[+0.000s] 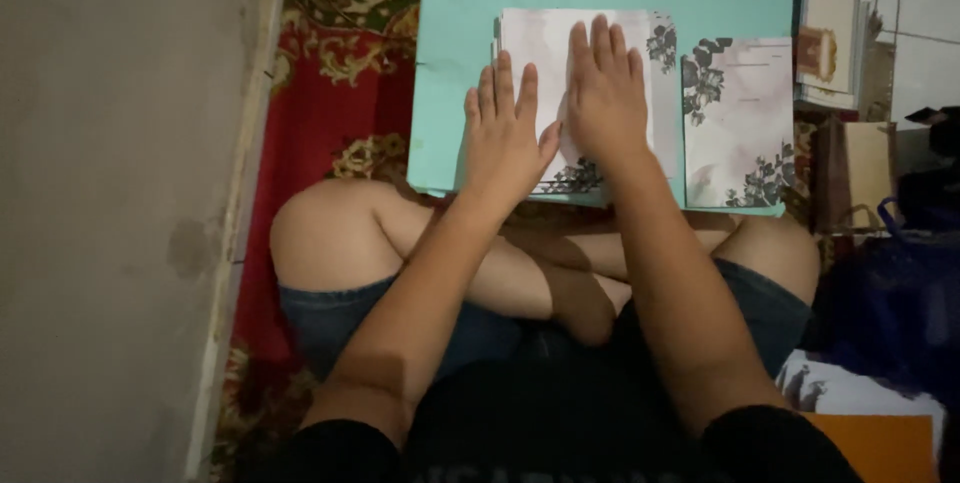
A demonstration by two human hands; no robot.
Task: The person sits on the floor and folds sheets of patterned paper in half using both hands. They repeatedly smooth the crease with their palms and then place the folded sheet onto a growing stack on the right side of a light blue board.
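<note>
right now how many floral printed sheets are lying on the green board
2 that I can separate: one sheet under both hands, left hand and right hand, and one sheet lying free to the right. More may be stacked beneath the pressed one.

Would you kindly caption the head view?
Both hands, left hand and right hand, press flat on floral paper.
</note>
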